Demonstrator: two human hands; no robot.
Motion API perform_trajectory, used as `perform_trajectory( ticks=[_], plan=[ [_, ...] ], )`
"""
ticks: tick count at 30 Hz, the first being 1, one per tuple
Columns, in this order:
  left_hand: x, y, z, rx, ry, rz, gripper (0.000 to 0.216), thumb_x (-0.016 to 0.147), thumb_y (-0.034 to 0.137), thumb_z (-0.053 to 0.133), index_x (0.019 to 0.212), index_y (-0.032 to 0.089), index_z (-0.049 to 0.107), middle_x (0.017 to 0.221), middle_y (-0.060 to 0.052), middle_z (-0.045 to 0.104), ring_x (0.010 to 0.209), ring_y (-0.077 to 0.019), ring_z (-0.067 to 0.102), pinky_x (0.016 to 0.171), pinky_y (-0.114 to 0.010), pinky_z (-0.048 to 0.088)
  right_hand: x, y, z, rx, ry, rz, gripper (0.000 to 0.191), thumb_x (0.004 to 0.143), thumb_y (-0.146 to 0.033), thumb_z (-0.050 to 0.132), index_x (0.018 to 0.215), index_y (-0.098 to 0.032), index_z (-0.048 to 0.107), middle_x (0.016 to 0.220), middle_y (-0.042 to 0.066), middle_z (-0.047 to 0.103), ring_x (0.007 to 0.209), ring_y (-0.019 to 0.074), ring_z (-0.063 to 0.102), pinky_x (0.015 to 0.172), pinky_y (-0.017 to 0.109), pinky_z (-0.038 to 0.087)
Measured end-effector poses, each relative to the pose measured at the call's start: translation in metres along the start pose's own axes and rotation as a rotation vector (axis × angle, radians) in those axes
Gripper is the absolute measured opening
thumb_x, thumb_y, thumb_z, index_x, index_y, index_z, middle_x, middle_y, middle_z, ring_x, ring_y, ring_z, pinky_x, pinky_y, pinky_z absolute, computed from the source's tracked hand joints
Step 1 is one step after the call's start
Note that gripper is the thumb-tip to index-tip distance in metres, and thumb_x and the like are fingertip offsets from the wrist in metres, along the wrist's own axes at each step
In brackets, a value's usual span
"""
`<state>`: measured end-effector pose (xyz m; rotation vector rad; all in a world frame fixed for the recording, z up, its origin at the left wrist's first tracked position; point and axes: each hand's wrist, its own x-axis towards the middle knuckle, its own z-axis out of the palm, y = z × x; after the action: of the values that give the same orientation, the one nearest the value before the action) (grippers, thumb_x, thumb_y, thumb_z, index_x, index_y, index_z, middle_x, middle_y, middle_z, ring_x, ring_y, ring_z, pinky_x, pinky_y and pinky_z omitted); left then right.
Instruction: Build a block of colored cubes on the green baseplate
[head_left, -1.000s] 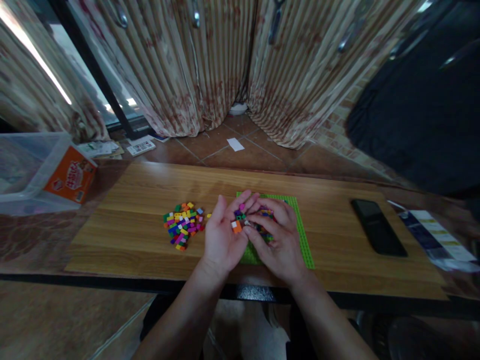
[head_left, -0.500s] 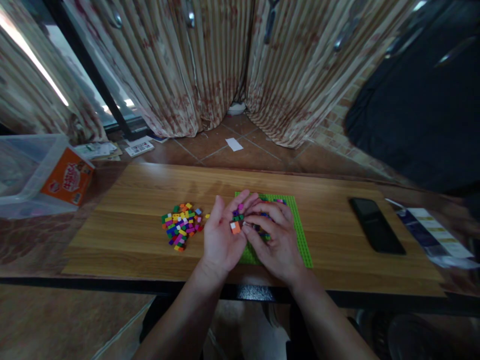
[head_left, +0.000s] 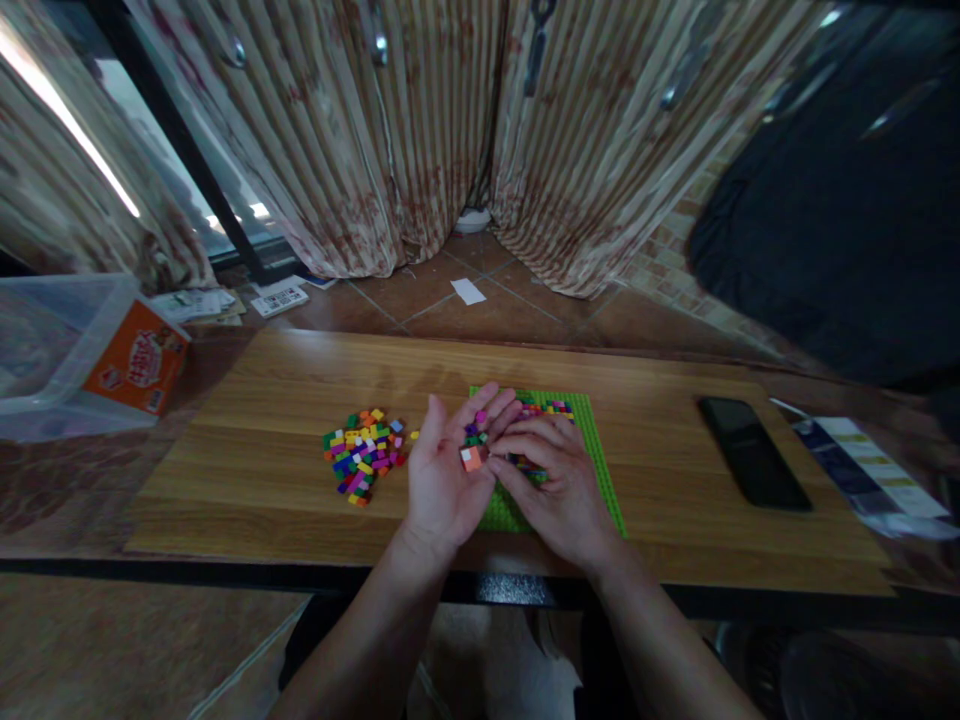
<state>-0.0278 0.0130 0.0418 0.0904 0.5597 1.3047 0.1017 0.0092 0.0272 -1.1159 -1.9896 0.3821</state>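
Note:
My left hand (head_left: 448, 478) is turned palm up with its fingers extended, and it holds several small toy bricks. An orange and white brick (head_left: 470, 458) lies in the palm, with purple, magenta and green bricks (head_left: 475, 431) towards the fingers. My right hand (head_left: 559, 475) is closed in a pinch at the edge of the left palm; what its fingertips hold, if anything, is hidden. Under both hands lies a green baseplate (head_left: 604, 480). Rows of coloured bricks (head_left: 559, 408) show on it beyond the right hand, which covers part of them.
A loose pile of coloured bricks (head_left: 364, 452) lies left of my hands on the wooden table (head_left: 247, 450). A black phone (head_left: 752, 452) rests at the right. Left of the table stands a clear plastic bin (head_left: 67, 410) with an orange label. Curtains (head_left: 420, 150) hang beyond.
My right hand's fingers have dipped slightly and flattened, so more of the coloured rows on the baseplate shows behind them. The left hand and its bricks have hardly moved.

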Motion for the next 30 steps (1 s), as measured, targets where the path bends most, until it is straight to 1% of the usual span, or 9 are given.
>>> perform_trajectory(
  ticks=[7,10,14,17,19,21,24,26,30],
  plan=[
    [0.001,0.000,-0.001,-0.008,0.014,-0.001,0.059,0.090,0.057,0.047,0.119,0.008,0.066,0.122,-0.019,0.067,0.127,-0.0294,0.055,0.107,-0.041,0.043,0.000,0.001,-0.003,0.073,-0.075,-0.020,0.012,0.091,-0.024,0.062,0.095,-0.031,0.071,0.092,-0.001,0.073,0.091,0.0195,0.063,0.085,0.040,0.046],
    [0.001,-0.001,0.001,-0.001,0.020,-0.003,0.059,0.090,0.056,0.048,0.118,0.008,0.066,0.122,-0.019,0.067,0.127,-0.0288,0.055,0.106,-0.039,0.043,0.000,0.003,-0.003,0.086,-0.077,-0.058,0.015,0.092,-0.022,0.060,0.098,-0.031,0.072,0.094,0.000,0.073,0.092,0.0183,0.063,0.085,0.038,0.048],
    [0.000,-0.002,0.002,0.004,0.019,-0.008,0.058,0.091,0.056,0.046,0.114,0.007,0.068,0.121,-0.019,0.067,0.126,-0.0280,0.055,0.106,-0.037,0.044,0.000,0.004,-0.006,0.069,-0.099,-0.098,0.014,0.092,-0.019,0.059,0.095,-0.027,0.071,0.091,0.000,0.073,0.088,0.0172,0.064,0.084,0.036,0.048],
    [0.002,-0.002,0.001,0.015,0.039,0.010,0.055,0.091,0.054,0.047,0.111,0.007,0.069,0.118,-0.019,0.069,0.121,-0.0273,0.059,0.103,-0.037,0.046,-0.001,0.007,-0.013,0.032,-0.093,-0.070,0.012,0.092,-0.021,0.059,0.091,-0.026,0.070,0.088,0.000,0.073,0.085,0.0179,0.063,0.082,0.037,0.049],
    [0.004,-0.002,-0.001,0.048,0.086,0.020,0.049,0.092,0.049,0.048,0.107,0.008,0.070,0.110,-0.018,0.071,0.112,-0.0253,0.064,0.096,-0.036,0.050,-0.003,0.014,-0.020,0.009,-0.044,-0.024,0.010,0.091,-0.022,0.061,0.091,-0.026,0.070,0.087,0.000,0.073,0.086,0.0188,0.064,0.081,0.037,0.050],
    [0.007,-0.001,-0.005,0.103,0.174,0.018,0.040,0.093,0.040,0.049,0.099,0.008,0.071,0.097,-0.016,0.073,0.093,-0.0200,0.069,0.083,-0.030,0.055,-0.005,0.024,-0.027,-0.002,0.018,0.020,0.010,0.090,-0.023,0.062,0.093,-0.027,0.070,0.088,0.001,0.073,0.087,0.0194,0.064,0.080,0.038,0.051],
    [0.011,-0.002,-0.010,0.168,0.300,0.004,0.029,0.093,0.027,0.050,0.087,0.008,0.071,0.077,-0.010,0.070,0.065,-0.0110,0.063,0.060,-0.019,0.052,-0.010,0.040,-0.032,-0.022,0.073,0.076,0.011,0.089,-0.025,0.063,0.094,-0.028,0.072,0.090,0.001,0.073,0.088,0.0206,0.065,0.081,0.040,0.051],
    [0.012,-0.003,-0.010,0.189,0.328,-0.006,0.026,0.092,0.023,0.050,0.084,0.008,0.070,0.072,-0.009,0.068,0.058,-0.0085,0.058,0.052,-0.016,0.048,-0.013,0.048,-0.032,-0.040,0.095,0.118,0.010,0.087,-0.025,0.065,0.092,-0.029,0.073,0.093,0.002,0.072,0.092,0.0218,0.063,0.083,0.043,0.050],
    [0.011,-0.004,-0.006,0.218,0.339,-0.008,0.024,0.091,0.020,0.051,0.082,0.008,0.070,0.071,-0.008,0.067,0.056,-0.0078,0.056,0.050,-0.015,0.047,-0.014,0.054,-0.026,-0.054,0.160,0.195,0.010,0.084,-0.026,0.069,0.088,-0.032,0.075,0.100,0.003,0.066,0.099,0.0235,0.059,0.088,0.046,0.048]
  ],
)
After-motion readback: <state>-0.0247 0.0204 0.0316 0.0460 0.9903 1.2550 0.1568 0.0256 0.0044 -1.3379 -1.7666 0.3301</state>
